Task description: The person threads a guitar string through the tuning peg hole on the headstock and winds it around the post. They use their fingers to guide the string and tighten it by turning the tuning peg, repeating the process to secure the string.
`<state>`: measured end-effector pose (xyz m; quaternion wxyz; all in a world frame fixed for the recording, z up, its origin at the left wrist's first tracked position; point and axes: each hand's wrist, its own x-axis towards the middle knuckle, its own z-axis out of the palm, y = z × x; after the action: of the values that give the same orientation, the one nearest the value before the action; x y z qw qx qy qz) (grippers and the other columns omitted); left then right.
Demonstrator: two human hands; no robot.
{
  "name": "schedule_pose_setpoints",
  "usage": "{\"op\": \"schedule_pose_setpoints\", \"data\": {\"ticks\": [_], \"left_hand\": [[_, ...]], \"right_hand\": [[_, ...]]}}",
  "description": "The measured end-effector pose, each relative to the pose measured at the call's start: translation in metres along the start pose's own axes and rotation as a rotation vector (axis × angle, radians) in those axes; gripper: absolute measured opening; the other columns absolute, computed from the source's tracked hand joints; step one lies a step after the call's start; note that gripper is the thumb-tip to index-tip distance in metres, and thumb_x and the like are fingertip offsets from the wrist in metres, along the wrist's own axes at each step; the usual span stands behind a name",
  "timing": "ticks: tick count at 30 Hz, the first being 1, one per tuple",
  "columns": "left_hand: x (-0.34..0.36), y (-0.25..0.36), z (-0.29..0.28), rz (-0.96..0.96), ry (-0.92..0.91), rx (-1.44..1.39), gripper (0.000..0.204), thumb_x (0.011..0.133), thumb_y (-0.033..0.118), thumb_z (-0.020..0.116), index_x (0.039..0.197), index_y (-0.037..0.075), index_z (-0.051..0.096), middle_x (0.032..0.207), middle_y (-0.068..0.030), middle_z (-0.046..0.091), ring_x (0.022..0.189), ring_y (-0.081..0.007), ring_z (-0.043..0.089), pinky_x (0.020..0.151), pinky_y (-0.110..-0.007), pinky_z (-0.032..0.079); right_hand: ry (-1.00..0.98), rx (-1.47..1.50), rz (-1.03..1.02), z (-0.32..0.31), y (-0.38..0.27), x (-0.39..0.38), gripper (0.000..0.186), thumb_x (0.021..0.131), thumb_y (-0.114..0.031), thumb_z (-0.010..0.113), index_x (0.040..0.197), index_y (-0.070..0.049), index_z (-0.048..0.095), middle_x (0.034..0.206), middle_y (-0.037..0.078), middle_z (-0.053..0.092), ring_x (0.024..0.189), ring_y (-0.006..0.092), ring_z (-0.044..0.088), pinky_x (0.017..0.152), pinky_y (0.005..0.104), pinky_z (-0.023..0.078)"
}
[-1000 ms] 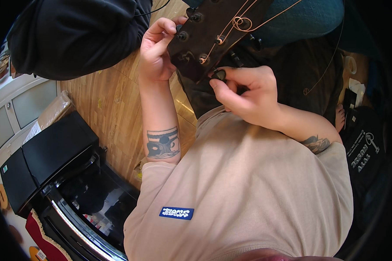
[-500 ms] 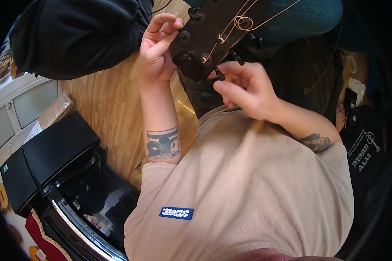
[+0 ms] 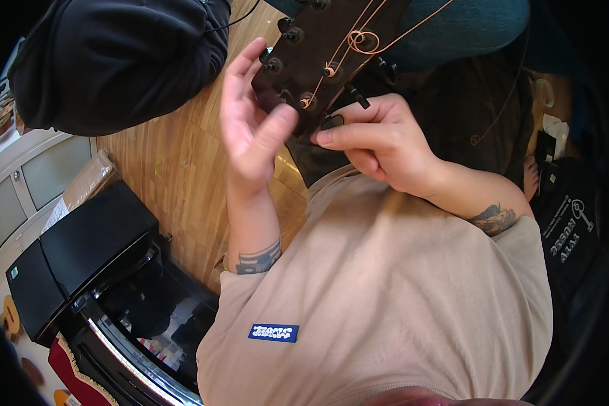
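A dark guitar headstock (image 3: pixel 304 68) comes in from the upper middle, tilted, with black tuning pegs along both edges. Copper-coloured strings (image 3: pixel 365 39) run down it, two wound on posts and one with a loose coil. My right hand (image 3: pixel 386 139) is closed, thumb and forefinger pinching the lowest tuning peg (image 3: pixel 332 122) on the right edge. At the headstock's left edge is my left hand (image 3: pixel 250 128), slightly blurred, fingers stretched upward beside the edge and thumb apart in front of its lower end. Whether it presses on the wood I cannot tell.
A black fabric-covered bulky thing (image 3: pixel 115 61) stands at upper left. Below it are a glossy black cabinet-like piece (image 3: pixel 98 230) and a plastic-wrapped package (image 3: pixel 91 179). Wooden floor (image 3: pixel 176 162) lies between. A black printed bag (image 3: pixel 568 223) is at right, near a bare foot (image 3: pixel 531 176).
My left hand has shifted down, its fingers straightening and its thumb moving over the headstock's lower end. The headstock has moved slightly left in view. My right fingers have closed on the lowest peg.
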<state>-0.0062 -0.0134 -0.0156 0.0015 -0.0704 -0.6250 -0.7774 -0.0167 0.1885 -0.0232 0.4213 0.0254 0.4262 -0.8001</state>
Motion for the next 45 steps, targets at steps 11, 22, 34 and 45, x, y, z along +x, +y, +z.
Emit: {"op": "schedule_pose_setpoints", "data": {"ticks": [11, 22, 34, 45], "left_hand": [[-0.007, 0.015, 0.012, -0.032, -0.016, 0.044, 0.096, 0.083, -0.002, 0.073, 0.158, -0.002, 0.014, 0.137, -0.0202, 0.053, 0.119, -0.0253, 0.062, 0.1, -0.037, 0.052], [-0.007, 0.009, 0.016, -0.021, -0.02, 0.116, 0.094, 0.084, -0.004, 0.074, 0.157, -0.002, 0.015, 0.138, -0.0201, 0.052, 0.118, -0.0252, 0.062, 0.1, -0.038, 0.051], [-0.013, 0.004, 0.006, 0.287, 0.223, 0.399, 0.047, 0.081, 0.0, 0.078, 0.124, 0.003, 0.058, 0.153, -0.0171, 0.031, 0.13, -0.0302, 0.051, 0.107, -0.04, 0.045], [-0.014, 0.01, 0.016, 0.321, 0.248, 0.615, 0.017, 0.079, 0.004, 0.082, 0.095, 0.005, 0.079, 0.139, -0.0194, 0.047, 0.128, -0.0324, 0.051, 0.109, -0.046, 0.04]], "right_hand": [[-0.096, 0.024, -0.089, -0.001, 0.008, -0.005, 0.033, 0.1, -0.027, 0.059, 0.093, 0.002, 0.073, 0.058, 0.004, 0.062, 0.047, 0.0102, 0.056, 0.044, 0.0227, 0.038], [-0.345, 0.606, 0.279, -0.015, 0.017, 0.013, 0.028, 0.102, -0.025, 0.061, 0.095, 0.002, 0.068, 0.053, -0.008, 0.044, 0.041, 0.0033, 0.037, 0.043, 0.0219, 0.029], [0.273, -0.395, -0.468, 0.013, 0.018, -0.002, 0.022, 0.085, -0.013, 0.081, 0.078, 0.006, 0.072, 0.048, 0.001, 0.058, 0.043, 0.0032, 0.052, 0.043, 0.0202, 0.037], [-0.38, 0.48, 0.187, -0.016, 0.022, 0.013, 0.04, 0.108, -0.033, 0.045, 0.112, 0.001, 0.066, 0.069, 0.001, 0.057, 0.053, 0.0097, 0.049, 0.049, 0.024, 0.036]]}}
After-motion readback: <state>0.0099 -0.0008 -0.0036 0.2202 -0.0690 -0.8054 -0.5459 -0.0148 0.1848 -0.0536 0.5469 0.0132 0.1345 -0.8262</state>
